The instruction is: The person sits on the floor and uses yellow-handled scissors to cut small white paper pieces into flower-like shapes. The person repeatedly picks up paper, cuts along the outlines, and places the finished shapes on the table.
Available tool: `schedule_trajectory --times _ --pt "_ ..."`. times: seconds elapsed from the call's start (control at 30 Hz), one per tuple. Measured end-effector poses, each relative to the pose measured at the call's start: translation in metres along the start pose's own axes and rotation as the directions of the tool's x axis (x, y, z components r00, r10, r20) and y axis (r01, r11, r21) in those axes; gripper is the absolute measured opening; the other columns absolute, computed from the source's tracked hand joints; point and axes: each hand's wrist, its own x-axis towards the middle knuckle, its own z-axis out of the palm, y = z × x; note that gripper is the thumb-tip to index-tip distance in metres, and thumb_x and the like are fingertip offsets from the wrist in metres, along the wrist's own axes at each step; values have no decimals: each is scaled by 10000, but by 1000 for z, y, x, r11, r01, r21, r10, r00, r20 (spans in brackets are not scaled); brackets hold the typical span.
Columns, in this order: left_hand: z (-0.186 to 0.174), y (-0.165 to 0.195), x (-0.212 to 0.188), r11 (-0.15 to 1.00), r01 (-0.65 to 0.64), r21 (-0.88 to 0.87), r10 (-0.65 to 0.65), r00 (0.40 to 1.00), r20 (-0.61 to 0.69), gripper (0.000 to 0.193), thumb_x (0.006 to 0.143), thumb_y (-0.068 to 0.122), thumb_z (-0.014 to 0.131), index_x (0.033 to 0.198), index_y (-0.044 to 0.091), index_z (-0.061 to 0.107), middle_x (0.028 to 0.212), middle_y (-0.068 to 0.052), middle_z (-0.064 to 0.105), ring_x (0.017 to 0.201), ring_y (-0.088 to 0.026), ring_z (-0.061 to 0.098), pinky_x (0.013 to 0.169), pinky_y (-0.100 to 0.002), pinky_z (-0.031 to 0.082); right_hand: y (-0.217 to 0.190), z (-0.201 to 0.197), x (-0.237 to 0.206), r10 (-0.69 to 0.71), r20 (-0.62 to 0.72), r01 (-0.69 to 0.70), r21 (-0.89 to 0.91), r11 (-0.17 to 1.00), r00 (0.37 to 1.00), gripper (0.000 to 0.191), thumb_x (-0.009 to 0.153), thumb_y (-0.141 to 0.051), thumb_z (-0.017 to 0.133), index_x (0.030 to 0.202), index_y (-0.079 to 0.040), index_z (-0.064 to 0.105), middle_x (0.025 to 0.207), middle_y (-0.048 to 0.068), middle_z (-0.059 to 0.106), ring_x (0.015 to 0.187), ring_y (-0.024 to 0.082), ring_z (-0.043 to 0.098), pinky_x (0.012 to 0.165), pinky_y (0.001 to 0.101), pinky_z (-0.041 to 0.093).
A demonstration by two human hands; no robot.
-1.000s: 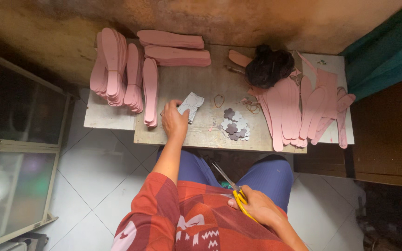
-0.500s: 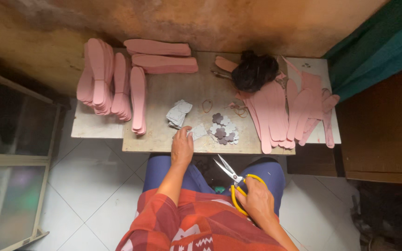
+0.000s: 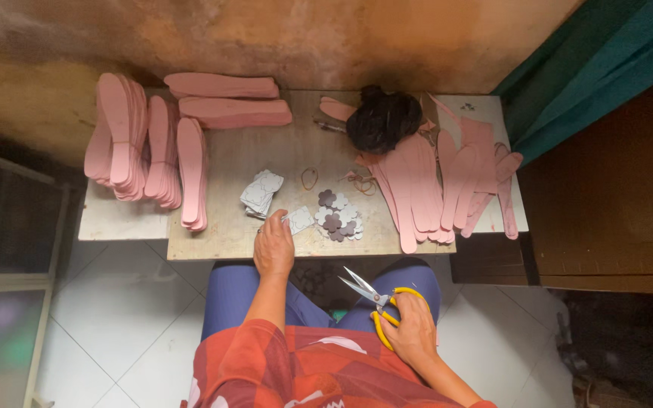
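Observation:
My left hand (image 3: 274, 245) rests at the front edge of the low wooden table (image 3: 236, 162), its fingers closed on a small pale flower-shaped cutout (image 3: 298, 220). A stack of the same pale cutouts (image 3: 261, 192) lies just beyond it. To the right sits a little pile of dark and pale flower cutouts (image 3: 336, 214). My right hand (image 3: 411, 329) hovers over my lap, gripping yellow-handled scissors (image 3: 376, 300) with the blades slightly apart and pointing up-left.
Stacks of pink shoe insoles (image 3: 145, 147) line the table's left and back. More pink insole pieces (image 3: 447, 181) fan out on the right, beside a black bundle (image 3: 383, 119). A rubber band (image 3: 309, 178) lies mid-table. A teal curtain (image 3: 598, 68) hangs right; white tiles (image 3: 115, 332) below.
My left hand drew back from the stack of cutouts to the table's front edge with one cutout. My right hand lifted the scissors higher over my lap.

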Motion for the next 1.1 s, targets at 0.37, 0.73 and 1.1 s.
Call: schedule_trajectory --times 0.37,0.73,1.1 --pt "-7 5 2 999 40 19 -41 999 26 180 986 200 644 1164 185 626 1067 -58 665 993 -312 628 858 -456 503 -4 -7 -9 -29 -41 29 3 1000 999 470 707 -303 857 1014 -16 645 1111 171 655 1072 377 584 913 458 467" --pt "-7 -1 -1 998 -35 -59 33 999 -28 286 916 197 708 1194 166 647 1181 -27 673 1093 -286 615 894 -434 502 -12 0 -14 -6 -83 4 -18 1000 997 454 722 -309 847 1015 -23 651 1093 160 669 1089 376 591 919 461 470" --pt "-19 0 4 982 -119 -149 121 993 4 264 907 143 725 1162 124 658 1176 -60 678 1111 -304 608 941 -432 486 -19 1 -9 17 -74 -21 -56 998 997 478 711 -323 855 1030 -24 661 1102 145 670 1088 369 593 935 464 465"
